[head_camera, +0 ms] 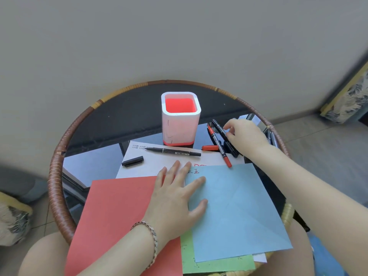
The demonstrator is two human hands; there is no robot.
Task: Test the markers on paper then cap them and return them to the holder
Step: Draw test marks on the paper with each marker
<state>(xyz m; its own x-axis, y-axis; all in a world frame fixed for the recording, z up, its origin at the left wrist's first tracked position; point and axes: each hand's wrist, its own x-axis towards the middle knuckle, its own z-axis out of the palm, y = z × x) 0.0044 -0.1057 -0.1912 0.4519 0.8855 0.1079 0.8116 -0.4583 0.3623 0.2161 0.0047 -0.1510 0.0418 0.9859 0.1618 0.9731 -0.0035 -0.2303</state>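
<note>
Near the left edge of the surface (pixel 111 124), a black cap (pixel 132 161) is lying loose. The left hand (pixel 179 194) is pressing flat, fingers spread, across the red sheet (pixel 119 206) and blue sheet (pixel 239 206), probably steadying them for test strokes. Beyond it, an uncapped black marker (pixel 173 152) is lying. The white, red-lined holder (pixel 180 120) is standing toward the far edge, showing no markers. Near the right edge, a red marker (pixel 219 146) is lying beside its red cap (pixel 210 148). The right hand (pixel 245 134) grip is pinching a second black marker (pixel 221 129), likely for testing.
</note>
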